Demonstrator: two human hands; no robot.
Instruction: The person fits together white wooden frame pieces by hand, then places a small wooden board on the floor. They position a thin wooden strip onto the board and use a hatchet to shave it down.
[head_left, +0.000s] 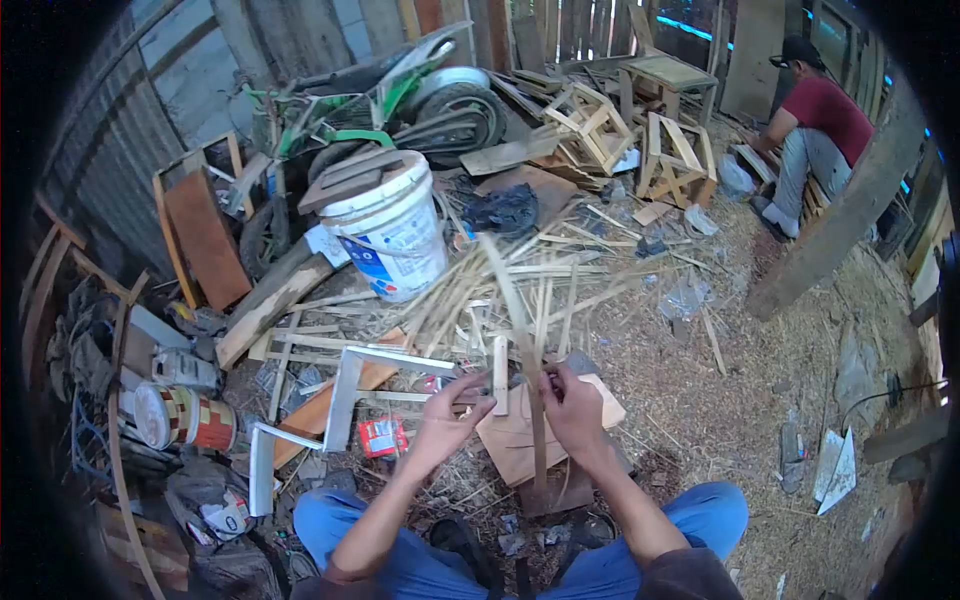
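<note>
My right hand (575,405) is closed on a long thin wooden strip (512,310), which stands nearly upright and is blurred along its upper part. My left hand (452,415) is to the left of the strip, its fingers bent toward a short pale wood piece (500,375); whether it grips anything is unclear. Beneath both hands a light wooden board (508,445) lies on the ground between my knees. Many loose strips (470,290) lie scattered beyond my hands.
A white bucket (400,245) topped with boards stands ahead-left, before a green motorcycle (340,125). White angled frame (345,395) and red packet (383,437) lie left. Wooden frames (675,150) stand at the back. Another person (825,120) crouches back right, beyond a slanted post (840,220).
</note>
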